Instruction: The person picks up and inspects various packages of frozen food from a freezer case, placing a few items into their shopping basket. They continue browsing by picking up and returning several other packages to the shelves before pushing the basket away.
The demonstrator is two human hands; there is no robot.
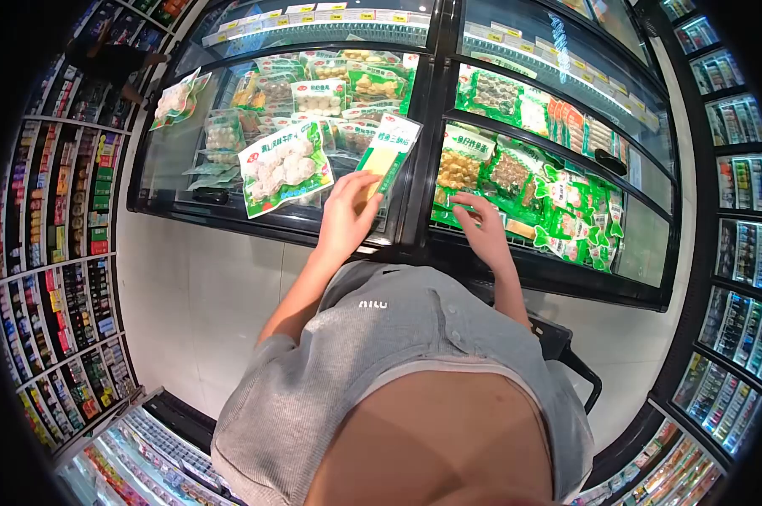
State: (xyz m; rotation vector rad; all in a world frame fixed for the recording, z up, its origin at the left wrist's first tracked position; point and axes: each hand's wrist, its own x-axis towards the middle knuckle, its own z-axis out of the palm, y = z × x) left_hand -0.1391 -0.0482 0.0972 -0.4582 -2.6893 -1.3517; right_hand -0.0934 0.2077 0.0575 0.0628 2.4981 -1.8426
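My left hand (347,218) is closed on the lower end of a narrow green-and-white food package (391,145) with a pale yellow panel, tilted over the right end of the left freezer. To its left, a bag of white meatballs (287,165) lies on the freezer's glass lid. My right hand (484,228) hovers at the front edge of the right freezer with its fingers bent and apart, holding nothing that I can see. Just beyond it are green bags of frozen food (463,169) and several small green-and-white packs twisted at the ends (566,215).
The black-framed freezer (431,126) spans the front, with sliding glass lids and black handles (610,162). Another bag (177,99) rests at its left corner. A person in dark clothing (111,63) stands at far left. Stocked shelves (56,194) line both sides; a black basket-like object (558,341) is beside me.
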